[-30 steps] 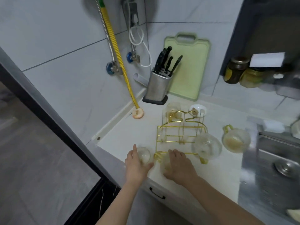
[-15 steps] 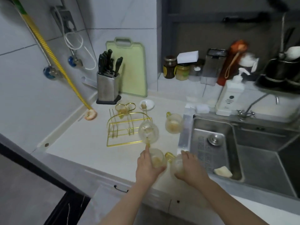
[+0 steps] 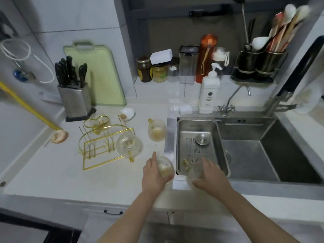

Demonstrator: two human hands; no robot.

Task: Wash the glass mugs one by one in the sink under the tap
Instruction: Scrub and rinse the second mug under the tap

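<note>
My left hand (image 3: 152, 174) is wrapped around one glass mug (image 3: 165, 166) above the bench (image 3: 52, 172) edge, just left of the sink (image 3: 245, 155). My right hand (image 3: 209, 174) grips a second glass mug (image 3: 191, 170), gold handle up, over the near corner of the perforated steel tray (image 3: 196, 137) in the sink. A third mug (image 3: 156, 131) with dregs stands on the bench beside the sink, near the glass teapot (image 3: 128, 144) leaning on the gold wire rack (image 3: 103, 146).

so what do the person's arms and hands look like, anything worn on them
Both forearms are bare up to the bottom edge of the picture: no sleeves show. The left hand and the right hand carry no gloves, and no rings, watch or bracelets can be seen.
</note>
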